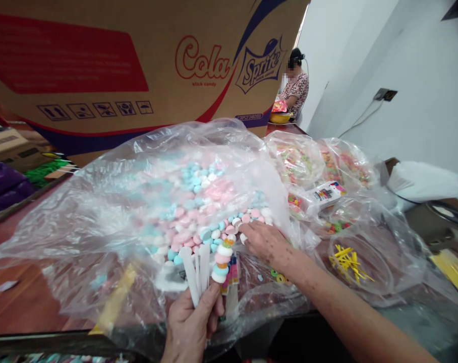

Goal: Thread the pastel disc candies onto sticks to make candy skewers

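Note:
A big clear plastic bag point(111, 201) lies open on the table, filled with pink, white and blue round candies point(198, 212). My left hand point(191, 322) is closed on a bunch of white sticks point(197, 269). One stick carries a stack of candies point(222, 262). My right hand point(267, 242) reaches into the bag's mouth, with the fingertips among the loose candies. Its fingers are curled and partly hidden, so whether they hold a piece I cannot make out.
A large Cola/Sprite cardboard box point(138, 65) stands behind the bag. Bags of coloured sweets point(320, 166) and a clear tub of yellow twist ties point(350, 262) lie to the right. Another person point(295, 85) sits at the far end by the white wall.

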A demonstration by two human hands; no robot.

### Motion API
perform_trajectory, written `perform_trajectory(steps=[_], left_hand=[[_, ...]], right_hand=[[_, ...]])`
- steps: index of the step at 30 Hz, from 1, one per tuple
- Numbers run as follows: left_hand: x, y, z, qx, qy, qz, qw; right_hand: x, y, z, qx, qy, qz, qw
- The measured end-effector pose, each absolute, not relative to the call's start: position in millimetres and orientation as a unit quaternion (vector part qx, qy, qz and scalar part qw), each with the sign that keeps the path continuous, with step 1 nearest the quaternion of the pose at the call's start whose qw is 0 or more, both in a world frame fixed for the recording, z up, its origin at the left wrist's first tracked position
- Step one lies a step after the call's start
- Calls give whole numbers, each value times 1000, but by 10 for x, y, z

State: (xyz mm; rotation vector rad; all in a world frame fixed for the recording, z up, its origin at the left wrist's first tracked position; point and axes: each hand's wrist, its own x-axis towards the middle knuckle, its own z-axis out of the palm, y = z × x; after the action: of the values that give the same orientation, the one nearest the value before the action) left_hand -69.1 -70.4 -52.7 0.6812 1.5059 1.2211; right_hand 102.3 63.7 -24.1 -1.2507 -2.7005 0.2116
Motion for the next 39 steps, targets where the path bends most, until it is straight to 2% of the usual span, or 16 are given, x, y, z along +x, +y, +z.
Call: perform_trajectory(steps=[7,14,16,18,20,22,26,39], left_hand=[[-688,-693,-538,310,651,466,512],[-641,-676,-454,332,669,454,486],[-618,-668,-421,332,674,455,478],[-604,-660,-403,328,677,452,480],[-600,-653,-398,327,679,444,484],[-602,-646,-395,335,677,436,489],[-598,-637,-385,343,671,430,497],[-593,-646,-451,344,681,432,481]], right_hand=[[973,624,-333,-392,-918,31,40],[993,648,-292,-497,-838,130,185],[1038,679,-269,-503,-787,239,265],[1072,696,-250,-468,-681,427,367],[1081,689,-236,-414,-559,577,428],[1072,664,-227,-391,-501,636,438],[1053,625,-233,-369,-478,671,431],[1007,579,-207,-351,-468,680,442]])
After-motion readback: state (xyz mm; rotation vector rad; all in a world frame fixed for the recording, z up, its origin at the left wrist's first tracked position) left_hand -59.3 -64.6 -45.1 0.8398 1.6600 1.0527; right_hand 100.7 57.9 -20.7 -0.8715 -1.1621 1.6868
